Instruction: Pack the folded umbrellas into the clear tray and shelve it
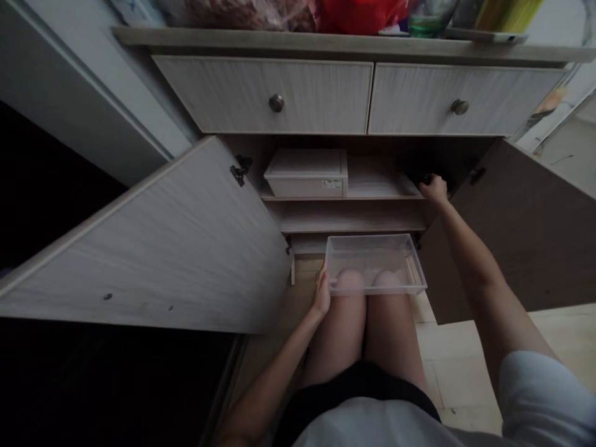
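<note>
while the left grip [322,292] holds a clear, shallow rectangular box [372,257], the right grip [436,189] cannot be judged.

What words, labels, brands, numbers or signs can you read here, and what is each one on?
None can be read.
Small white label on the front of the white rectangular plastic box: print too small and blurred.
White-and-blue item at the countertop's left end: blue marks too blurred.
Clear rectangular plastic tray in the left hand: no lettering visible.
</note>
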